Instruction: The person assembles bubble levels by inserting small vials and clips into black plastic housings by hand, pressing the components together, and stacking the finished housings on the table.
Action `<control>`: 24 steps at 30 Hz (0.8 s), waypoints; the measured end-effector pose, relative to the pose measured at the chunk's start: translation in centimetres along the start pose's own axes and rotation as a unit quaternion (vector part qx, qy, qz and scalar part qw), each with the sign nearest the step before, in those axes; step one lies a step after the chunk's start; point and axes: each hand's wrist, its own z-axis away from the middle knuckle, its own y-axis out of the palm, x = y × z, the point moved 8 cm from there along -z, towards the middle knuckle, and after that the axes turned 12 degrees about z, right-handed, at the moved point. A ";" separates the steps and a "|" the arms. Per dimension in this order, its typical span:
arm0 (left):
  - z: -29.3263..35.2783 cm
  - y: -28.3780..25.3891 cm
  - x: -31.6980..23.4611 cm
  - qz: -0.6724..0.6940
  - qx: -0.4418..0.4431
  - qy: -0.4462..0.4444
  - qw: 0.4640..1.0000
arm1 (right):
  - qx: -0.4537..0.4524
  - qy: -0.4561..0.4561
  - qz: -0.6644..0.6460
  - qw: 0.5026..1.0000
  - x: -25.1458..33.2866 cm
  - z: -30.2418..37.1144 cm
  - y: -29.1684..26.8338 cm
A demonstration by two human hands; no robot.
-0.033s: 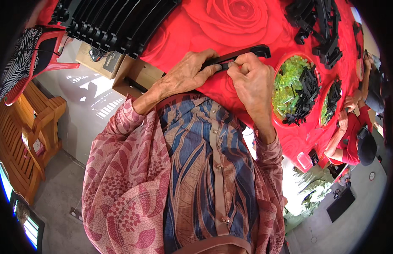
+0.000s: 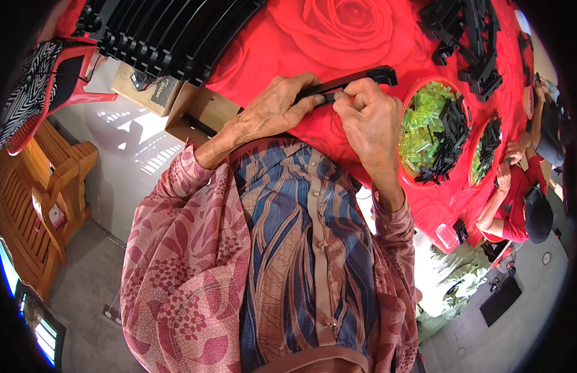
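Observation:
A long black plastic strip (image 2: 350, 78) is held over the near edge of the red cloth. Its near-left end lies in the grip of my left hand (image 2: 273, 105), thumb below and fingers above. My right hand (image 2: 372, 118) is closed, thumb and forefinger pinching the end of a small black piece (image 2: 329, 97) beside the strip's lower side. My left thumb touches that piece too; whether it is joined to the strip is hidden by my fingers. Just right of my right hand, a red round basin (image 2: 401, 149) holds clear green pieces (image 2: 419, 127) and small black pieces (image 2: 449, 137).
Many long black strips (image 2: 170, 37) lie side by side at the far left. More black parts (image 2: 472, 43) are heaped at the far right, above a second basin of pieces (image 2: 485, 152). A person in red (image 2: 531, 199) sits along the right side. Cardboard boxes (image 2: 204, 109) stand left.

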 end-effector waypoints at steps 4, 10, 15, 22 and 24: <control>0.0 0.1 -0.4 0.015 -0.009 0.000 1.000 | -0.017 -0.013 0.008 1.000 0.3 0.5 0.0; 0.0 0.5 0.0 0.034 -0.031 0.005 0.999 | -0.079 -0.035 0.043 0.995 0.7 1.2 -0.3; -0.1 0.8 -0.8 0.008 -0.024 0.008 1.000 | -0.102 -0.044 0.068 0.991 0.6 1.3 -0.6; -0.5 1.2 -0.9 -0.014 -0.009 0.004 1.000 | -0.114 -0.056 0.047 0.991 0.0 1.9 -1.2; -0.6 1.4 -1.0 -0.010 0.008 -0.007 1.000 | -0.135 -0.071 0.029 0.988 0.1 2.2 -2.8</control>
